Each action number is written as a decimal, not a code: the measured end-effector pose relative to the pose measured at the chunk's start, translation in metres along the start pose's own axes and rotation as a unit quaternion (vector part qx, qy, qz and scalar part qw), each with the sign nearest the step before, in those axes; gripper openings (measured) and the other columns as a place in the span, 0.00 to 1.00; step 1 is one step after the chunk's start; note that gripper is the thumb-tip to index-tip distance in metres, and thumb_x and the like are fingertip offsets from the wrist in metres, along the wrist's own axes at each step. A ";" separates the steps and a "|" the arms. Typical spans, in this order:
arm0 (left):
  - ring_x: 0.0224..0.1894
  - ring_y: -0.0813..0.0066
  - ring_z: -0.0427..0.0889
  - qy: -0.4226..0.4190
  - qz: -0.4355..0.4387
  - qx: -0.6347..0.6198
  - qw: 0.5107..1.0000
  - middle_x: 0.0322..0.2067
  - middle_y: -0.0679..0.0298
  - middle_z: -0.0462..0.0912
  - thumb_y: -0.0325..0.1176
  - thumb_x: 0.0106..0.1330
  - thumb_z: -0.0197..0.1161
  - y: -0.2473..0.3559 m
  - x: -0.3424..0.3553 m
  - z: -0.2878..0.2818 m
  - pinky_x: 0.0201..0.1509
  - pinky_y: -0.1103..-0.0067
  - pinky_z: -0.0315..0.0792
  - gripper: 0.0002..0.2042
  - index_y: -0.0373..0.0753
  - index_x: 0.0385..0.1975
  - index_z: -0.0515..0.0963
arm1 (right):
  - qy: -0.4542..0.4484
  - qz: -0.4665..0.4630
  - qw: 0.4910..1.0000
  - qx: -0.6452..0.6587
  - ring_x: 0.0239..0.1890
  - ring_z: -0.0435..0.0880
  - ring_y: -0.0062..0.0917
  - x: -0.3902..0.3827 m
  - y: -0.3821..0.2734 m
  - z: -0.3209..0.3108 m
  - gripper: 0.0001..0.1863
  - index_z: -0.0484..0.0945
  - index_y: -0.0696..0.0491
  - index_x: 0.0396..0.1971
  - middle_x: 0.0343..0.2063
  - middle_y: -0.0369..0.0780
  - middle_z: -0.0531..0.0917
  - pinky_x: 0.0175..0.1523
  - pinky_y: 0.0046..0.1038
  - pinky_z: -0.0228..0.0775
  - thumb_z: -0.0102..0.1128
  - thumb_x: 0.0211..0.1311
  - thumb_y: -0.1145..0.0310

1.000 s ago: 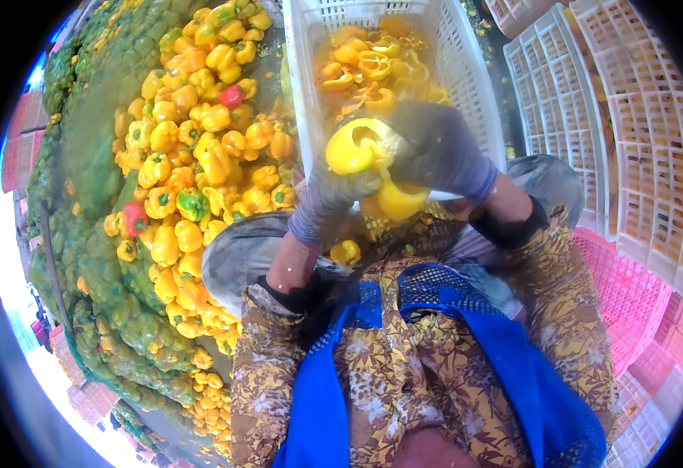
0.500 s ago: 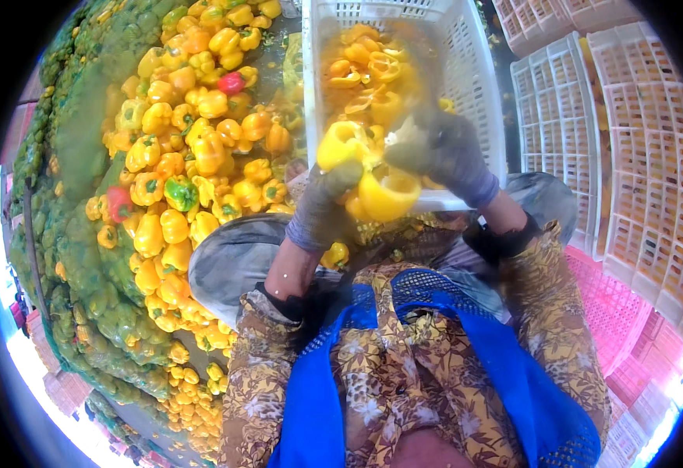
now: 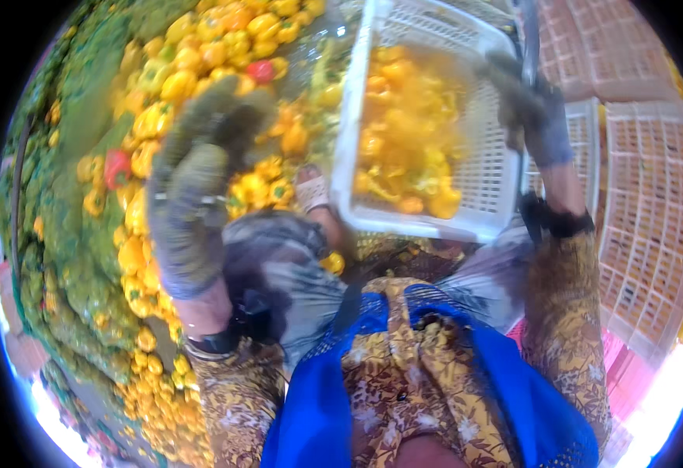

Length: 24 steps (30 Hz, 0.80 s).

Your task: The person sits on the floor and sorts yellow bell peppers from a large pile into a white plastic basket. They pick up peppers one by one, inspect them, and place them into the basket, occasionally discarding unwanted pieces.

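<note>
My left hand (image 3: pixel 205 160), in a soiled grey glove, is raised over the pile of yellow bell peppers (image 3: pixel 154 121). Its fingers are apart with nothing seen between them, though they blur. At the right rim of a white plastic crate (image 3: pixel 347 160) hovers my gloved right hand (image 3: pixel 530 113), fingers stretched toward the crate and smeared by motion. No pepper shows in it. Inside the crate lies a heap of yellow pepper pieces (image 3: pixel 412 132), hazy in the middle. A narrow grey strip (image 3: pixel 529 39) runs just beyond the right hand; I cannot tell what it is.
Green mesh sacks (image 3: pixel 69 226) line the far left. A red pepper (image 3: pixel 117 168) lies among the yellow ones. Pale slatted crates (image 3: pixel 645 218) stand at my right. My knees flank the crate's near end, and a sandalled foot (image 3: pixel 311 189) rests beside it.
Both hands have parted, left hand going left over the pile, right hand to the crate's right rim. The torn yellow pepper they held is out of them. The view has shifted.
</note>
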<state>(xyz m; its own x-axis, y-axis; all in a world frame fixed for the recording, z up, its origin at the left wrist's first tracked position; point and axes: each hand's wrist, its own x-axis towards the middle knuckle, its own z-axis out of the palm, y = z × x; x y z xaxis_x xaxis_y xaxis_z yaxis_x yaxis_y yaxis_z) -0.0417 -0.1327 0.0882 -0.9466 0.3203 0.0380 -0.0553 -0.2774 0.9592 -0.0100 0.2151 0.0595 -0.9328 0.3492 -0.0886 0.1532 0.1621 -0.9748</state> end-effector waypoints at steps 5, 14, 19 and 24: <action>0.48 0.68 0.79 0.070 -0.002 0.221 0.973 0.43 0.58 0.80 0.36 0.62 0.58 -0.029 0.011 -0.091 0.48 0.76 0.73 0.20 0.35 0.53 0.72 | -0.077 0.117 0.984 -0.112 0.16 0.70 0.10 -0.045 0.032 0.046 0.18 0.79 0.60 0.41 0.18 0.33 0.76 0.19 0.15 0.60 0.65 0.53 0.64; 0.50 0.61 0.74 -0.198 -0.057 0.792 0.574 0.47 0.58 0.75 0.35 0.59 0.51 -0.292 -0.057 -0.139 0.44 0.66 0.69 0.16 0.45 0.47 0.74 | -0.136 0.197 0.950 -0.200 0.23 0.75 0.12 -0.047 0.068 0.057 0.18 0.76 0.58 0.46 0.34 0.37 0.82 0.25 0.14 0.67 0.62 0.55 0.70; 0.42 0.63 0.77 -0.179 -0.103 0.809 0.550 0.41 0.55 0.77 0.32 0.58 0.52 -0.338 -0.031 -0.146 0.38 0.67 0.68 0.16 0.42 0.47 0.72 | -0.151 0.208 0.948 -0.186 0.31 0.78 0.13 -0.043 0.080 0.061 0.19 0.74 0.58 0.49 0.35 0.38 0.82 0.28 0.14 0.69 0.61 0.57 0.70; 0.37 0.64 0.78 -0.194 -0.129 0.801 0.551 0.32 0.60 0.80 0.34 0.49 0.62 -0.340 -0.013 -0.148 0.36 0.68 0.69 0.16 0.41 0.39 0.76 | -0.174 0.125 0.961 -0.175 0.31 0.77 0.12 -0.047 0.088 0.065 0.19 0.74 0.58 0.49 0.34 0.38 0.83 0.28 0.13 0.69 0.60 0.57 0.69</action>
<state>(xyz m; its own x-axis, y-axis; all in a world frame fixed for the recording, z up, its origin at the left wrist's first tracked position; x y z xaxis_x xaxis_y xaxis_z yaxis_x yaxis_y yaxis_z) -0.0573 -0.1763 -0.2800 -0.8163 0.4177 -0.3989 0.4738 0.8793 -0.0490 0.0261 0.1526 -0.0350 -0.8956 0.0980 -0.4340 0.4306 0.4358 -0.7903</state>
